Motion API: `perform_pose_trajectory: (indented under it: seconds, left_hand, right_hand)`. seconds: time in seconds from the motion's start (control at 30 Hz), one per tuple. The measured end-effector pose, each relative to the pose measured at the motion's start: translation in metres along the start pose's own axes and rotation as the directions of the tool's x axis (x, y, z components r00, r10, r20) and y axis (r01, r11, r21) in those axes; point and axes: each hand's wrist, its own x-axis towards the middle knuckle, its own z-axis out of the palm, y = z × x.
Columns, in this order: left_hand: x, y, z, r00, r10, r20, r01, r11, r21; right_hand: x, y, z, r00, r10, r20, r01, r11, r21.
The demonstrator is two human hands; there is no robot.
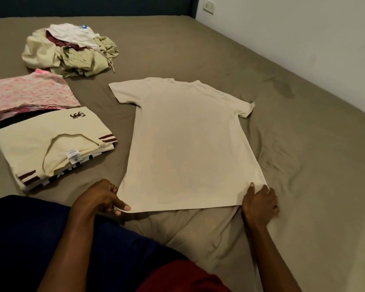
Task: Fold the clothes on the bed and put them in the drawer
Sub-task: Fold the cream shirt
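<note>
A plain beige T-shirt (188, 142) lies spread flat on the bed, collar at the far end, hem toward me. My left hand (101, 197) pinches the hem's near left corner. At the near right corner, my right hand (259, 202) grips the hem with the thumb on top of the fabric. A folded cream T-shirt with maroon stripes (51, 144) lies to the left. Behind it sits a folded pink floral garment (27, 93). A loose heap of unfolded clothes (70, 49) lies at the far left.
The bed is covered by an olive-brown sheet (303, 144), wrinkled near the shirt's right side. A white wall (303, 39) runs along the bed's right edge, with a socket plate (208, 6) high up. A dark headboard (89, 5) spans the far end. No drawer is in view.
</note>
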Motion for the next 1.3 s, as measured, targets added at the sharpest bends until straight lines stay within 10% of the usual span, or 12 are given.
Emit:
perform_pose_trajectory:
  seconds: [0.37,0.7,1.0,1.3]
  left_hand:
    - [0.012,-0.002,0.005,0.993,-0.089,-0.08,0.092,0.995,0.029]
    - [0.007,-0.002,0.012,0.988,-0.051,-0.144,0.051,0.999,-0.005]
    - [0.018,-0.002,0.011,0.918,0.084,-0.388,-0.231,0.907,-0.351]
    - [0.036,0.003,0.003,0.91,0.116,-0.399,-0.285,0.873,-0.396]
  right_hand:
    - [0.045,0.035,-0.038,0.972,0.231,0.052,-0.236,0.956,0.175]
    - [0.022,0.024,-0.022,0.96,-0.183,-0.21,0.14,0.969,-0.203]
    - [-0.048,-0.15,0.043,0.68,-0.726,-0.102,0.731,0.663,0.161]
    - [-0.049,-0.388,0.129,0.355,-0.933,0.055,0.895,0.357,0.267]
